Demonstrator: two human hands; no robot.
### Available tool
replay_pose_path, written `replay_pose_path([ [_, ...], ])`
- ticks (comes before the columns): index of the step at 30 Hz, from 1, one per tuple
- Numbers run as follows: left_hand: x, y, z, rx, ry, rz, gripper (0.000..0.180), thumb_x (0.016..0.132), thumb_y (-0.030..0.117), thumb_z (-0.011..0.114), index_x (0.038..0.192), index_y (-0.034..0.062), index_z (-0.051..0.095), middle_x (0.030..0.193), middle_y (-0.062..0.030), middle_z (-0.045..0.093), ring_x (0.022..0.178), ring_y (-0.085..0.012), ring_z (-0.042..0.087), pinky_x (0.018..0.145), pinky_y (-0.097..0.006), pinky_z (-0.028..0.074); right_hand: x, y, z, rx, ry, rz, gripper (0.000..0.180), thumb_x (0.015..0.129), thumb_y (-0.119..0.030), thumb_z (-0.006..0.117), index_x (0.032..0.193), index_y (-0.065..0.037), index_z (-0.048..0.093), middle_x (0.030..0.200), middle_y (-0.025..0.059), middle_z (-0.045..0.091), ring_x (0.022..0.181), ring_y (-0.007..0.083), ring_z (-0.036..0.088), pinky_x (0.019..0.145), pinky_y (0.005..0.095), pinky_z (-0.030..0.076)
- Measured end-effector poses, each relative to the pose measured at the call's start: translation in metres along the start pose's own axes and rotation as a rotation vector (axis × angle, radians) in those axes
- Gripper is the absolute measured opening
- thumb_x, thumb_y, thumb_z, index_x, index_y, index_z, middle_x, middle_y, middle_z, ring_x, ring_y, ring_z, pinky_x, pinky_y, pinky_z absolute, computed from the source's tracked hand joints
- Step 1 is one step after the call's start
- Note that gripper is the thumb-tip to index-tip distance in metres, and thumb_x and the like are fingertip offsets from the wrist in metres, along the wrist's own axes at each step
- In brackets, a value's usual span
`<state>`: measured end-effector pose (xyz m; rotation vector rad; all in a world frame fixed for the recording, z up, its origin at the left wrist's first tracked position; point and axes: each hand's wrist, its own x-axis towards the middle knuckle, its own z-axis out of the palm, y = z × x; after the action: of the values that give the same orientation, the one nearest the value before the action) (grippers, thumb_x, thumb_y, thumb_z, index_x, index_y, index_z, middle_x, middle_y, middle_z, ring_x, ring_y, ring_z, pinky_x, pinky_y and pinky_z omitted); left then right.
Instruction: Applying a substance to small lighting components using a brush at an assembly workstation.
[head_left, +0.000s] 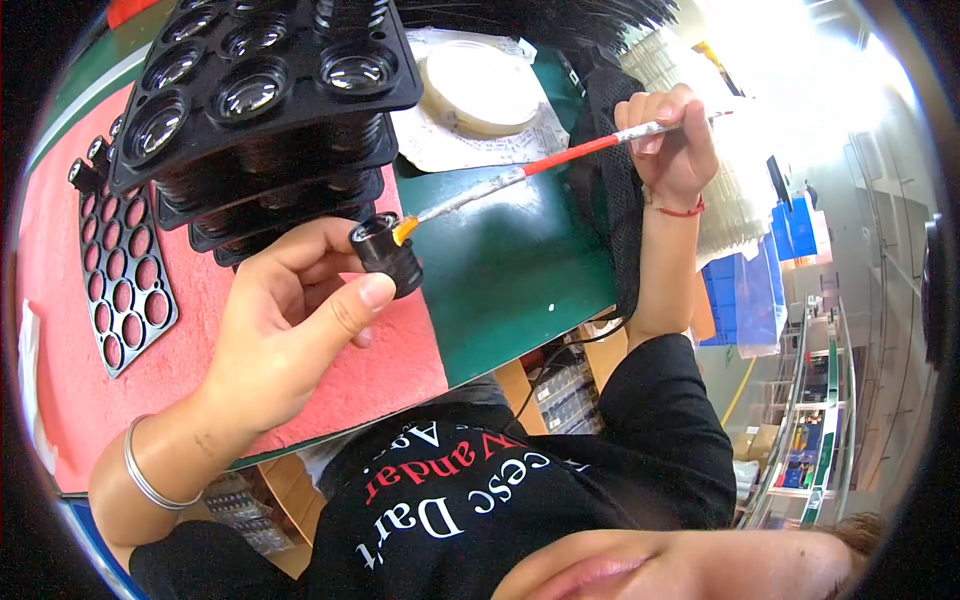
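Observation:
My left hand (285, 325) pinches a small black lens barrel (378, 250) between thumb and fingers, with its glass end tilted up. A thin brush (565, 157) with a red and silver-wrapped handle is gripped in my right hand (675, 145), raised at the right. The brush's yellow tip meets or nearly meets the barrel's upper rim; exact contact cannot be told. Just behind my left hand stands a stack of black trays (300, 105), its top tray holding several round glass lenses.
A black rack plate (125, 265) with round holes lies on the pink mat (210, 370) at left, with several barrels at its far end. A pale round dish (480, 85) sits on paper on the green table (500, 300). Blue bins (745, 300) stand beyond the right edge.

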<state>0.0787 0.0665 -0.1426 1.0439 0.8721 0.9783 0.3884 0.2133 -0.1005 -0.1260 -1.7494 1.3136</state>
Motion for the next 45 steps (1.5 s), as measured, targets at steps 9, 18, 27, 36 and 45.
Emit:
replay_pose_path([
  [9,0.0020,-0.0003,0.0012,0.000,-0.027,0.004,0.028,0.085,0.014,0.060,0.108,0.0001,0.053,0.095,-0.0020,0.057,0.081,-0.0063,0.052,0.064,-0.021,0.045,-0.0001,-0.0025,0.0008,-0.023,0.025,-0.006,0.031,0.095,-0.030,0.035,0.083,-0.007,0.052,0.057,0.0013,0.045,0.055,0.0110,0.037,0.056,0.0271,0.029],
  [18,0.0021,0.0021,-0.0002,0.010,-0.037,-0.043,0.021,0.084,0.018,0.063,0.091,0.0019,0.052,0.075,0.0023,0.050,0.069,-0.0039,0.048,0.059,-0.020,0.042,0.0002,-0.0022,0.0003,0.105,-0.030,0.039,0.019,0.084,-0.022,0.054,0.088,-0.004,0.051,0.068,0.0108,0.053,0.060,0.0189,0.047,0.057,0.0318,0.036],
  [27,0.0024,-0.0004,-0.0020,-0.005,-0.027,-0.057,0.022,0.084,0.019,0.063,0.091,0.0020,0.052,0.077,0.0014,0.050,0.068,-0.0044,0.047,0.059,-0.020,0.043,-0.0003,-0.0022,0.0012,0.035,-0.019,0.065,0.016,0.083,-0.019,0.053,0.085,-0.003,0.052,0.069,0.0123,0.053,0.062,0.0208,0.049,0.057,0.0310,0.039],
  [36,0.0011,-0.0015,-0.0012,-0.037,-0.042,0.005,0.025,0.085,0.016,0.060,0.103,0.0004,0.051,0.086,-0.0003,0.052,0.077,-0.0057,0.050,0.063,-0.021,0.045,0.0010,-0.0035,-0.0029,0.008,-0.073,0.057,0.015,0.082,-0.019,0.052,0.081,-0.004,0.050,0.067,0.0106,0.051,0.061,0.0196,0.048,0.057,0.0310,0.038],
  [45,0.0043,-0.0010,-0.0053,-0.050,-0.162,0.050,0.029,0.086,0.012,0.058,0.111,0.0003,0.051,0.102,-0.0076,0.060,0.085,-0.0081,0.053,0.065,-0.022,0.045,0.0020,-0.0028,-0.0056,0.067,-0.071,0.080,0.016,0.083,-0.020,0.052,0.080,-0.004,0.050,0.066,0.0097,0.050,0.061,0.0177,0.045,0.057,0.0303,0.036],
])
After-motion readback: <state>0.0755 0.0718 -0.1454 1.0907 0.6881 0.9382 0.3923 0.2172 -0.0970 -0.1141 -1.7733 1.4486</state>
